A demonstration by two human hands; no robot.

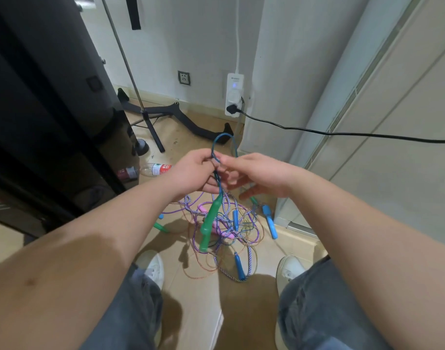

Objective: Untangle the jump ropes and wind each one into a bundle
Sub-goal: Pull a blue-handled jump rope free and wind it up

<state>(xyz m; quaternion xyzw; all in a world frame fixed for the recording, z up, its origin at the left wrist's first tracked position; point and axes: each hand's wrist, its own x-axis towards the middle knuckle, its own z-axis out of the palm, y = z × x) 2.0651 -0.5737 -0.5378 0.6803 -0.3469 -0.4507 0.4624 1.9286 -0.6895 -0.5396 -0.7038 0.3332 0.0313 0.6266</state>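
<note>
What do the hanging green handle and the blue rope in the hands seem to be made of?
The green handle: likely moulded plastic or rubber, smooth with a dull sheen. The blue rope: probably braided cord, faintly patterned surface; it forms a stiff loop above the left hand and right hand, which both pinch it.

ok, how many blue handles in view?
3 blue handles: one in the middle of the rope pile, one at its right edge, one at its near edge. More may be hidden underneath.
</note>
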